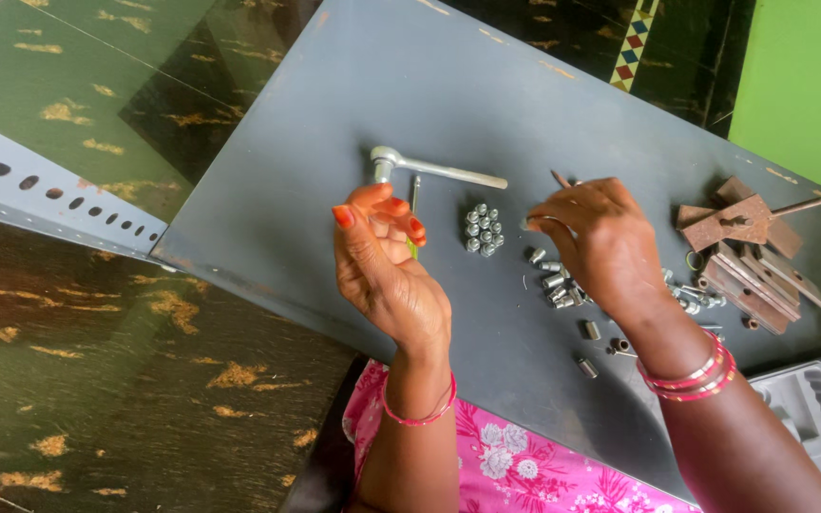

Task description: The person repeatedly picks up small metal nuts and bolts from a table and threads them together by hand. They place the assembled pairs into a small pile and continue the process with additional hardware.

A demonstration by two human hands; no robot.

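Sockets (482,228), small and silvery, cluster between loosely curled left hand (382,261) and right hand (601,242).

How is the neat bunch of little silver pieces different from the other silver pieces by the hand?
The neat cluster of nuts sits packed together, standing upright; the scattered sockets lie spread out, mostly on their sides. The cluster lies between both hands; the sockets lie under the right hand. Both are shiny metal on the grey panel.

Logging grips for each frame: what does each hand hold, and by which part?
The left hand pinches something small at its fingertips; what it is cannot be told. The right hand grips a thin rod near its lower end, the tip protruding.
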